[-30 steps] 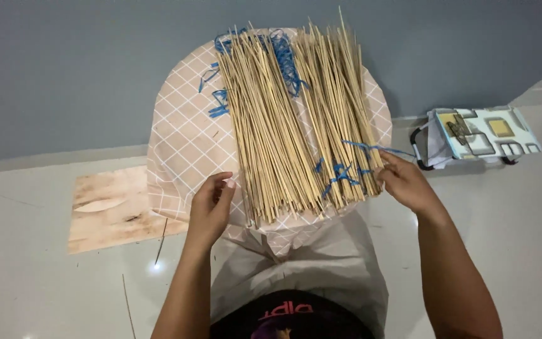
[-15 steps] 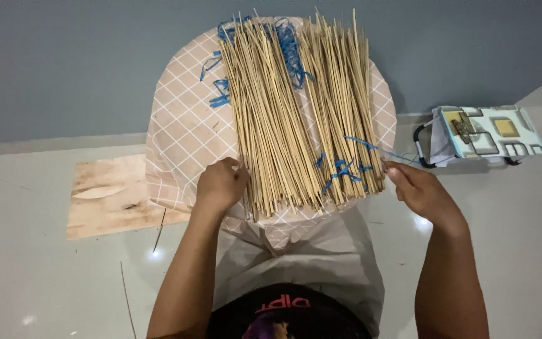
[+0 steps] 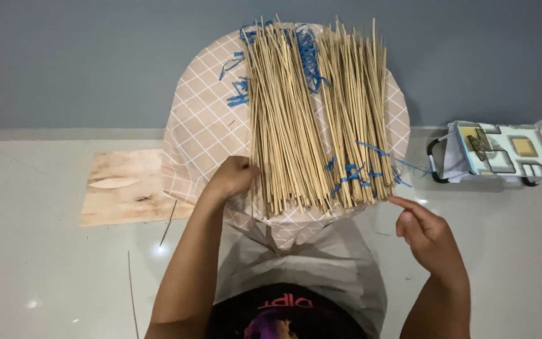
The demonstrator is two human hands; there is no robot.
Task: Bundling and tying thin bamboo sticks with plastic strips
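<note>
Left hand [image 3: 233, 179] now grips the sticks' [image 3: 312, 119] near-left edge on the tabletop [image 3: 196, 125]; right hand [image 3: 431, 238] has let go, released and drawn back.

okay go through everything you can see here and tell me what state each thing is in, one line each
Bamboo sticks: lying flat in loose bundles on the table.
Blue ties: loosened, strands trailing.
Checked cloth: draped over the round table.
Left hand: touching the sticks' near left edge.
Right hand: empty, fingers open.
Plywood board: flat on floor.
</note>
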